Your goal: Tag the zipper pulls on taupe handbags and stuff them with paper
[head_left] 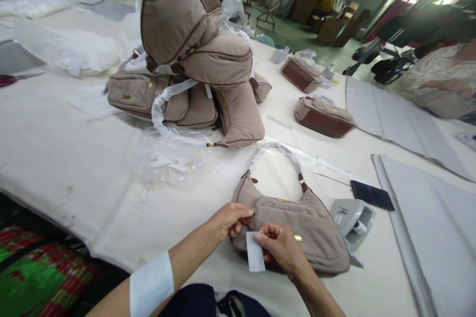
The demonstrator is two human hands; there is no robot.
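A taupe handbag [312, 228] with a plastic-wrapped handle [273, 151] lies flat on the white table [55, 148] in front of me. My left hand [228, 220] pinches the gold zipper pull at the bag's left end. My right hand [280, 247] is closed on a small white paper strip [255, 252], held just over the bag's front. A white band wraps my left forearm [150, 285].
A pile of matching taupe bags [193, 59] stands behind. Two smaller bags [323, 116] lie to the right. A black phone [372, 194], a grey tape dispenser [351, 220], grey paper sheets [424, 218] and loose plastic [167, 153] surround the bag. Another person's sleeve [439, 72] is far right.
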